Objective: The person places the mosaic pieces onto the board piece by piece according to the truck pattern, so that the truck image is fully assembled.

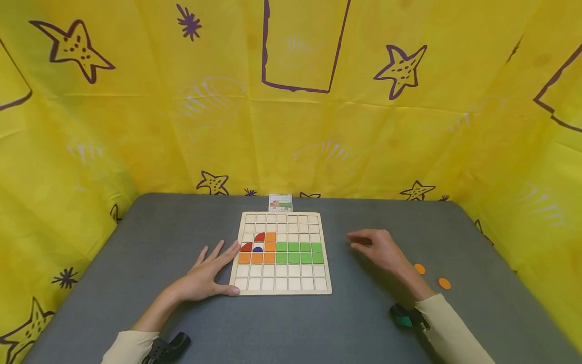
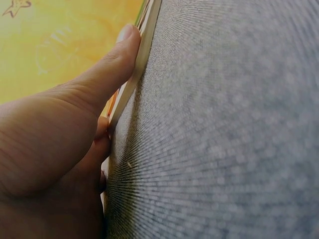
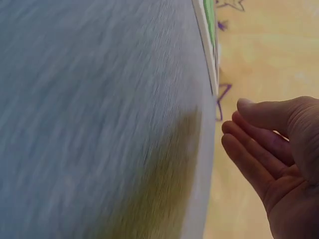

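A square wooden grid board lies on the table. My left hand rests at its left side with fingers spread, thumb near the front corner; the left wrist view shows the thumb against the board's edge. Set in the grid are green squares, orange squares, red quarter-round pieces and a blue half-round piece. To the right of the board, my right hand hovers above the table. Its fingers are loosely bent, with a gap to the thumb and nothing between them in the right wrist view.
Two orange oval pieces lie on the grey table, near the right forearm. Behind the board stands a small picture card. A yellow patterned cloth encloses the table's back and sides.
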Demonstrator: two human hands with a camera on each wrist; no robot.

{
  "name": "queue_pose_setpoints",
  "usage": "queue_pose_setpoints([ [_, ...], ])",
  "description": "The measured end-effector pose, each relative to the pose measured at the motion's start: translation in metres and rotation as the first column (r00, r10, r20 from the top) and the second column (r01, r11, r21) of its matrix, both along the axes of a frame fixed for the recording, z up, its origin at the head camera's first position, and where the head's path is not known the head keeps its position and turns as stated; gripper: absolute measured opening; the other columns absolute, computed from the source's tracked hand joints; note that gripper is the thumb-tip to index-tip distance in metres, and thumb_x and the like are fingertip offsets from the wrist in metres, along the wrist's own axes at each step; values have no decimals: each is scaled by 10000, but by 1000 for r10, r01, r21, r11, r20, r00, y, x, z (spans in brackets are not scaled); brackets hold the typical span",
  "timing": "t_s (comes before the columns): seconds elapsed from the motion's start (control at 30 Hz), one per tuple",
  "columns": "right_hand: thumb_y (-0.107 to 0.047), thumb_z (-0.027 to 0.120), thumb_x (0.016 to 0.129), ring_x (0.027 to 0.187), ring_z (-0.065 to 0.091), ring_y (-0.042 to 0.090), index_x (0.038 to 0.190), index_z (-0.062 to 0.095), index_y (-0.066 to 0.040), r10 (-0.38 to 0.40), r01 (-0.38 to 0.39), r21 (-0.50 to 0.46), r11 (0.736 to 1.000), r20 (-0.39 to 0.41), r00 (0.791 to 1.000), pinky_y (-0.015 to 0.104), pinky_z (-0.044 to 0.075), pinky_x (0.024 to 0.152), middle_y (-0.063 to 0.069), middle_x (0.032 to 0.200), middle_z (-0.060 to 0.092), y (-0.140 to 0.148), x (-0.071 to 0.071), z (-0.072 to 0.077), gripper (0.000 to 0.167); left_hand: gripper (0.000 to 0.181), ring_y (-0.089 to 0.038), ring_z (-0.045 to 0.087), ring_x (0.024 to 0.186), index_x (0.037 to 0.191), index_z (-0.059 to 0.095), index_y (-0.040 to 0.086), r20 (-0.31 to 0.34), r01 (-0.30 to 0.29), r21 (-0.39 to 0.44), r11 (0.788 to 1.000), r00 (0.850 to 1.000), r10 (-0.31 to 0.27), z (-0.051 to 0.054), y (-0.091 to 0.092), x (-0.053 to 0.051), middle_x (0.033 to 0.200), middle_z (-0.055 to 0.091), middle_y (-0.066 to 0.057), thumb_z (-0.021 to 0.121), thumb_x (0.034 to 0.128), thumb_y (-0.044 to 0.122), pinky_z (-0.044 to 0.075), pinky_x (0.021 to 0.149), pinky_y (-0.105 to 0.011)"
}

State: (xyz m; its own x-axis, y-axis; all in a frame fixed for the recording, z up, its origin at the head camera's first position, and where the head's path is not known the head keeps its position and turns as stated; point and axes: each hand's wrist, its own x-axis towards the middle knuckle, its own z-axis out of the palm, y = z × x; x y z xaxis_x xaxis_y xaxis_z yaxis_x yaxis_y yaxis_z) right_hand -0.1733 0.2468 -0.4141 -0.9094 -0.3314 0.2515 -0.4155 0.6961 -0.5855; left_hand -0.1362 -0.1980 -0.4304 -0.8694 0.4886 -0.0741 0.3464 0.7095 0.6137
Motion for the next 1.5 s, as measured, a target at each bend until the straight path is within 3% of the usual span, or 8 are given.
queue_pose_setpoints([
  [0.17, -47, 724, 873, 962, 700, 265, 1130, 724, 5, -29, 29, 1, 1000, -2, 1000, 397, 565, 808, 118, 1078, 727, 24, 5, -1, 261, 1074, -458, -1, 1471, 1555, 252, 74, -7, 0, 0, 1000, 1000, 0, 1, 1, -1, 1618, 194, -130, 773, 748, 554, -113, 1100, -655],
  [0.4, 9, 741, 837, 883, 714, 275, 1081, 729, 38, -63, 63, -2, 998, -79, 995, 349, 579, 742, 136, 1010, 739, 54, 19, -3, 246, 1071, -454, -5, 1472, 1557, 252, 82, -7, 0, 3, 1000, 1000, 0, 3, -1, 0, 1620, 191, -128, 772, 748, 553, -117, 1101, -651],
  [0.73, -3, 769, 813, 817, 704, 100, 1063, 743, 0, -111, 113, 10, 994, -123, 986, 126, 512, 678, 116, 975, 747, 92, 41, -5, 252, 1064, -455, -4, 1472, 1558, 251, 84, -9, -3, 7, 1000, 1000, 3, 4, -4, 2, 1620, 195, -123, 763, 754, 557, -113, 1101, -652],
  [1.0, -65, 820, 769, 807, 699, 65, 1056, 744, 7, -132, 138, 80, 987, -75, 988, 145, 519, 678, 138, 968, 745, 119, 54, -5, 305, 1065, -448, -10, 1474, 1561, 245, 94, 3, -10, 1, 1000, 1000, 10, 1, -3, 2, 1623, 190, -113, 763, 755, 557, -118, 1102, -649],
  [1.17, -9, 830, 721, 835, 700, 48, 1063, 739, 16, -99, 103, 100, 990, -41, 994, 186, 548, 680, 156, 989, 738, 131, 60, -9, 355, 1065, -452, -1, 1473, 1559, 251, 88, -8, 1, 4, 1000, 1000, -1, 1, -2, 2, 1621, 197, -115, 760, 754, 564, -111, 1101, -651],
  [1.5, 4, 825, 721, 830, 680, 9, 1047, 749, 1, -132, 138, 97, 986, -66, 989, 160, 532, 676, 149, 983, 740, 134, 62, -11, 335, 1064, -454, 3, 1472, 1557, 253, 83, -10, 2, 3, 1000, 1000, -2, 0, -1, 2, 1619, 198, -118, 756, 754, 568, -106, 1103, -650],
])
